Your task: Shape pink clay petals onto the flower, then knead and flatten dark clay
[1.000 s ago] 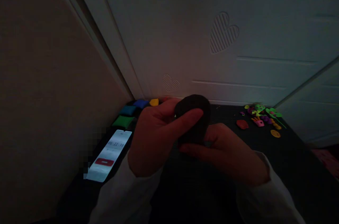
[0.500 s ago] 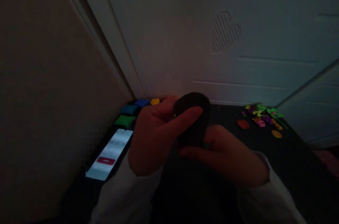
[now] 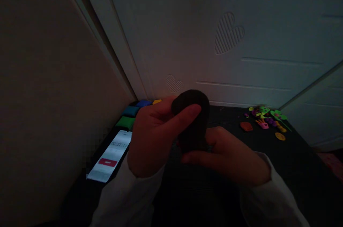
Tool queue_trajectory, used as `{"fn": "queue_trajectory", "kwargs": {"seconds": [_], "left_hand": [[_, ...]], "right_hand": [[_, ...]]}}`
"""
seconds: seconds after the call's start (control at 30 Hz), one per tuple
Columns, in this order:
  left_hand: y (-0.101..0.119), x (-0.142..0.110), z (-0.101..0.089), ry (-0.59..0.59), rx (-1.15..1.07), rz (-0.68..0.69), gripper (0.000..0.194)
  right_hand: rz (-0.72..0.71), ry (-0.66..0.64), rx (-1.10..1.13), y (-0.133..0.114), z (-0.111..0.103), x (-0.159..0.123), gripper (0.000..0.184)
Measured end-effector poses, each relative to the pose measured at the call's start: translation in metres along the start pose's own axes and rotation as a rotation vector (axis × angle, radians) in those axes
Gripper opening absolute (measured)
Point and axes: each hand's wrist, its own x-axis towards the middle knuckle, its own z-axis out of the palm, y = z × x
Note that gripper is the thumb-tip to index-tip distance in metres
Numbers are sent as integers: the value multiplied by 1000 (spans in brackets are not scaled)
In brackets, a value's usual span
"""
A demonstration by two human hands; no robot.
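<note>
Between both hands is a dark, flattened lump of clay (image 3: 197, 121), rounded at the top and narrower lower down. My left hand (image 3: 158, 130) grips its upper part, with the thumb pressed flat across the near face and the fingers behind. My right hand (image 3: 223, 152) pinches the bottom end, thumb in front, its other fingers curled and mostly hidden. The lump is held up above the dark table (image 3: 193, 191). Dim light hides its surface detail.
A lit phone (image 3: 110, 155) with a running timer lies at left. Behind it are green (image 3: 125, 122), teal (image 3: 131, 111) and blue packets (image 3: 144, 103), plus a yellow piece (image 3: 157, 102). Small colourful clay shapes (image 3: 264, 116) and a reddish-orange piece (image 3: 246, 126) are at right. A white panel (image 3: 187, 34) stands behind.
The lump and my left hand have shifted slightly left and up. My left thumb has moved with the lump, and more of the lump's lower part shows between the hands.
</note>
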Motion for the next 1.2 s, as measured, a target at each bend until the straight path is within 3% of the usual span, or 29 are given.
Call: {"fn": "queue_trajectory", "kwargs": {"seconds": [0.43, 0.7, 0.97, 1.2], "left_hand": [[7, 3, -3, 13, 46, 79, 12], [0, 5, -4, 49, -29, 116, 13], [-1, 5, -2, 88, -89, 131, 16], [0, 5, -2, 73, -97, 131, 15]], "right_hand": [[-22, -34, 42, 2, 0, 4, 27], [45, -48, -7, 8, 2, 2, 33], [33, -108, 34, 7, 2, 2, 29], [-10, -88, 16, 8, 3, 2, 31]]}}
